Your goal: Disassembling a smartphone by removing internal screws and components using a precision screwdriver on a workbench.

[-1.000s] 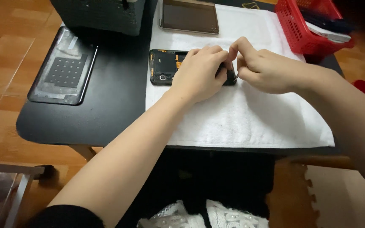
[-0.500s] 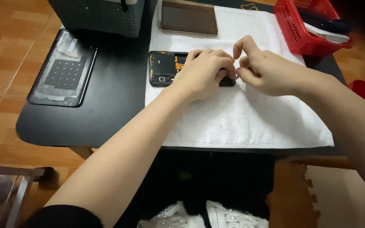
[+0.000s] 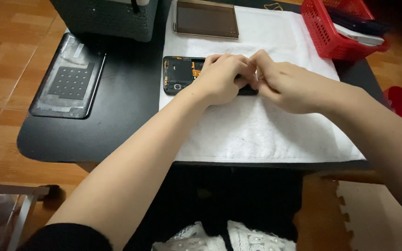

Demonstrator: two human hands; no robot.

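My left hand (image 3: pixel 219 79) and right hand (image 3: pixel 284 86) on opened black flat phone body (image 3: pixel 180 74), lying on white towel (image 3: pixel 257 130); fingers pinching its right end. Light, rigid, fragile inside; grip edges only.

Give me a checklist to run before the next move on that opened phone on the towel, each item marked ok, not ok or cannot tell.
1. Opened phone lies flat on the white towel: ok.
2. Left hand rests on the phone, steadying it: ok.
3. Right hand fingertips meet the left at the phone's right end: ok.
4. What the fingertips pinch: cannot tell, hidden by the hands.
5. Brown panel lies apart from the hands, at the towel's far edge: ok.
6. Back cover lies on the black table, away from the work: ok.
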